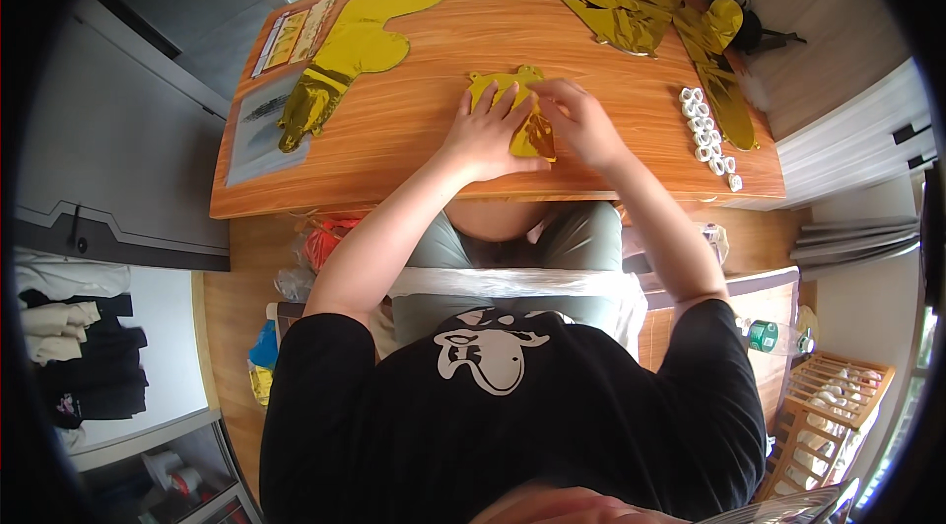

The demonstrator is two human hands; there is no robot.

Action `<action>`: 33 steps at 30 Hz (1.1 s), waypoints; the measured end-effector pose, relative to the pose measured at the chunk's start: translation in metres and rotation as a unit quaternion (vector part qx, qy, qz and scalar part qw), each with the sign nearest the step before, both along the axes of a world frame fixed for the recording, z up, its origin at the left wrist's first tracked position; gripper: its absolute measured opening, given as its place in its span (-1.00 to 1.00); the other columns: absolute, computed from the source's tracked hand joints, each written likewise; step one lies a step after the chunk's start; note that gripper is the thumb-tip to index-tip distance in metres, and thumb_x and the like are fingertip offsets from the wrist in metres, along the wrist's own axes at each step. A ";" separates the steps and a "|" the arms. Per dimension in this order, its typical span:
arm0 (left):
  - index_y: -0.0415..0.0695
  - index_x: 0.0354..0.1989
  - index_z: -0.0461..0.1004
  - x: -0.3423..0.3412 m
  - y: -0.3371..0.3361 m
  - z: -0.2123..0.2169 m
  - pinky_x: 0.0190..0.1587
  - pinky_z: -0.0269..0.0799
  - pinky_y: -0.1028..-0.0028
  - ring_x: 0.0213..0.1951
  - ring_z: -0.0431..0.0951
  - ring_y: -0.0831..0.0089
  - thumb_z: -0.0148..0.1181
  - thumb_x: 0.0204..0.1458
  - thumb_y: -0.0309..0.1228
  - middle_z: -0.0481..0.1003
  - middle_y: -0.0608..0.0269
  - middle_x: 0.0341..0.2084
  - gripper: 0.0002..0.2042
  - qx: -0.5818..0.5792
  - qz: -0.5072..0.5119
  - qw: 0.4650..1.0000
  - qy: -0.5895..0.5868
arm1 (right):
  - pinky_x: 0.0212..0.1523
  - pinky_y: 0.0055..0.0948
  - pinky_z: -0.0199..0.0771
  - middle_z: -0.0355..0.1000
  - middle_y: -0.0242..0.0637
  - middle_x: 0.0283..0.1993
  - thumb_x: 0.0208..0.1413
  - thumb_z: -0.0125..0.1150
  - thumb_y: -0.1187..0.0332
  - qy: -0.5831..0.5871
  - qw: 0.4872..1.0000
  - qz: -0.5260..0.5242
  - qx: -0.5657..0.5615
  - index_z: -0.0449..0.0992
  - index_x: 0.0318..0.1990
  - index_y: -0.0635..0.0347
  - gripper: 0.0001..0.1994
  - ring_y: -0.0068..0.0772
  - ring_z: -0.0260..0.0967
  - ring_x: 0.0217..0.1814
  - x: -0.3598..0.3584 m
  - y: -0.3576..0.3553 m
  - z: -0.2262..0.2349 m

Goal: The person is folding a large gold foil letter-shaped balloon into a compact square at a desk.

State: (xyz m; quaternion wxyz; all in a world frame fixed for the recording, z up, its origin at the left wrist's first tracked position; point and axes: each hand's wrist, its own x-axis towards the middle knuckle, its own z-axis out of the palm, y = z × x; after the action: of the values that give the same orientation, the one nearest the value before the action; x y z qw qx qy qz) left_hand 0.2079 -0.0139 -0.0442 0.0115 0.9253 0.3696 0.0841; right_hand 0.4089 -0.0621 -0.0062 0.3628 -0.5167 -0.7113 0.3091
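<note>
A flat gold foil balloon (505,88) lies on the wooden table (414,144) just in front of me. My left hand (486,138) presses flat on it with the fingers spread. My right hand (579,120) rests on the balloon's right side, its fingers curled and pinching the foil near the lower edge. Both forearms reach up from the bottom of the view.
A long gold foil balloon (350,51) lies at the table's left on plastic packaging (258,130), beside a printed card (292,35). More crumpled gold foil (631,11) is heaped at the back right. A strip of small white rolls (708,135) lies near the right edge.
</note>
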 end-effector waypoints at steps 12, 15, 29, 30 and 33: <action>-0.26 0.56 -0.34 -0.019 0.023 0.020 0.53 -0.41 -0.11 0.57 -0.39 -0.08 0.32 -0.16 0.42 -0.28 -0.29 0.54 0.35 -0.215 -0.068 0.974 -0.030 | 0.57 -0.08 -0.08 0.05 0.04 0.56 0.33 -0.09 -0.27 -0.244 0.963 -0.040 0.109 0.09 0.51 0.15 -0.19 0.08 -0.03 0.60 -0.041 0.016 -0.035; -0.23 0.56 -0.23 -0.048 0.044 0.023 0.53 -0.49 -0.12 0.58 -0.29 0.01 0.21 0.07 0.28 -0.20 -0.18 0.55 0.12 -0.157 -0.108 0.981 0.045 | 0.59 -0.10 -0.12 0.03 0.02 0.57 0.33 -0.13 -0.30 -0.285 0.952 -0.044 0.105 0.10 0.51 0.14 -0.18 0.05 -0.06 0.62 -0.043 0.015 -0.040; 0.03 0.59 -0.14 -0.090 0.042 0.045 0.49 -0.59 -0.22 0.58 -0.41 0.00 0.26 -0.13 0.43 -0.24 -0.03 0.58 0.19 -0.111 -0.040 0.983 0.141 | 0.57 0.23 -0.30 -0.03 -0.18 0.62 0.28 -0.09 -0.34 -0.434 0.892 -0.084 0.098 0.13 0.52 -0.07 -0.20 0.29 -0.21 0.63 -0.056 0.010 -0.039; 0.05 0.59 -0.13 -0.090 0.042 0.046 0.49 -0.60 -0.22 0.58 -0.43 -0.03 0.27 -0.15 0.44 -0.27 -0.05 0.58 0.20 -0.128 -0.033 0.981 0.142 | 0.57 0.23 -0.30 -0.03 -0.18 0.62 0.28 -0.09 -0.34 -0.434 0.891 -0.085 0.100 0.13 0.52 -0.07 -0.20 0.29 -0.21 0.63 -0.055 0.011 -0.037; -0.07 0.58 -0.15 -0.086 0.041 0.051 0.47 -0.61 -0.27 0.57 -0.45 -0.06 0.23 -0.22 0.52 -0.29 -0.05 0.58 0.29 -0.133 -0.022 0.978 0.159 | 0.57 0.23 -0.30 -0.03 -0.20 0.62 0.27 -0.09 -0.35 -0.433 0.893 -0.081 0.089 0.13 0.52 -0.08 -0.19 0.27 -0.20 0.63 -0.054 0.011 -0.035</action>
State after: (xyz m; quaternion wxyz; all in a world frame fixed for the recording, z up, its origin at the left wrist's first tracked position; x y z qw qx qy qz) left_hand 0.1220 0.0275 0.0065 0.0776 0.9247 0.3545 -0.1148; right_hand 0.3545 -0.0511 -0.0409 0.0873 -0.6206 -0.7782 -0.0402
